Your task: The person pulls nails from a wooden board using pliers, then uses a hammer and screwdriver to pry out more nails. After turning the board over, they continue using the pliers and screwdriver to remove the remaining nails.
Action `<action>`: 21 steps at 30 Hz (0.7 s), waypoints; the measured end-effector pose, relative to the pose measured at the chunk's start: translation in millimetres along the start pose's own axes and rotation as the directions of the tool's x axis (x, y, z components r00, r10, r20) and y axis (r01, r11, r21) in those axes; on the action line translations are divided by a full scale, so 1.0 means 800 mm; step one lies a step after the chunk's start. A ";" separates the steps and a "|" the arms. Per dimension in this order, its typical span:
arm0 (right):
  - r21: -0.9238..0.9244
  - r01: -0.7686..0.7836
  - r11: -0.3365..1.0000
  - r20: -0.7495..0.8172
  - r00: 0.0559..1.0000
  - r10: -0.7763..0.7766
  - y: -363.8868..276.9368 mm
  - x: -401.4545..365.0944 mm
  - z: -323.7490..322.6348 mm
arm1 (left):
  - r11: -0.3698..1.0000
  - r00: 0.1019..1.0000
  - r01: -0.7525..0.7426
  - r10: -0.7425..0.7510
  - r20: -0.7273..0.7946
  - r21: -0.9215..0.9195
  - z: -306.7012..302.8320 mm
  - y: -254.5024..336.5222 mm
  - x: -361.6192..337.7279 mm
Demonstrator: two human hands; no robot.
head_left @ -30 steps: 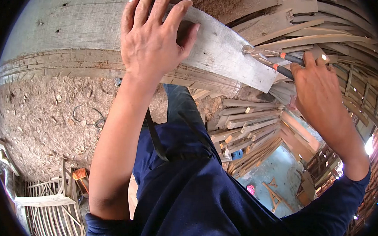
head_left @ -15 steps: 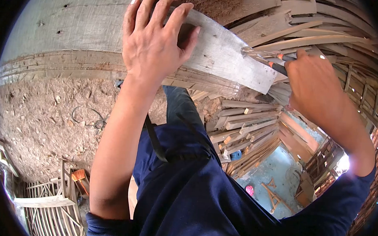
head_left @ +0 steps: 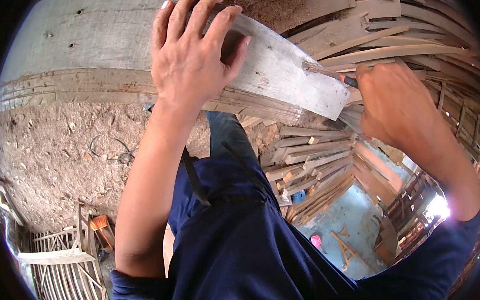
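A broad, curved grey wooden board (head_left: 110,29) spans the upper part of the head view. My left hand (head_left: 196,55) lies on it with the fingers spread over its far edge, holding nothing. At the board's narrow right end, my right hand (head_left: 386,100) is wrapped round the dark and orange handle of pliers (head_left: 348,79). The metal jaws of the pliers touch the board's face near its upper edge. Whether anything is between the jaws is too small to tell.
Stacked wooden strips (head_left: 419,51) fill the upper right, and more cut strips (head_left: 310,159) lie below the board's right end. Wood chips cover the ground (head_left: 50,151) at left. An orange brush (head_left: 100,223) and a slatted wooden frame (head_left: 60,257) are at lower left.
My right hand has turned and moved slightly left and down, and the plier handles now look closer together. My left hand stays on the board.
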State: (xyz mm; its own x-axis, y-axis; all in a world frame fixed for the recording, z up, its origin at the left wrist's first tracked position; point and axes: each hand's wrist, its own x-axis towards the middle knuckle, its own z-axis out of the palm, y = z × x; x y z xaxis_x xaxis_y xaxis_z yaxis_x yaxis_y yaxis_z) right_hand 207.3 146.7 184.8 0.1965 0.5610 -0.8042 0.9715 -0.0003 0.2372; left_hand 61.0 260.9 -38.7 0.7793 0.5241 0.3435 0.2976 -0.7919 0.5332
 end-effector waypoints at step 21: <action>0.602 -0.388 0.698 0.056 0.892 0.448 0.031 -0.101 0.138 | 1.000 0.999 -0.010 0.010 -0.036 0.009 0.016 -0.003 -0.007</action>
State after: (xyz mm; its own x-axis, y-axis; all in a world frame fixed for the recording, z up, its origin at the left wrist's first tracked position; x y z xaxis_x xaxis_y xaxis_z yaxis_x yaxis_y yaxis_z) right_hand 229.9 9.8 195.1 0.6182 0.4541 -0.6416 0.6815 -0.7163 0.1497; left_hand 63.0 255.7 -51.5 0.7620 0.5270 0.3764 0.2952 -0.7999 0.5225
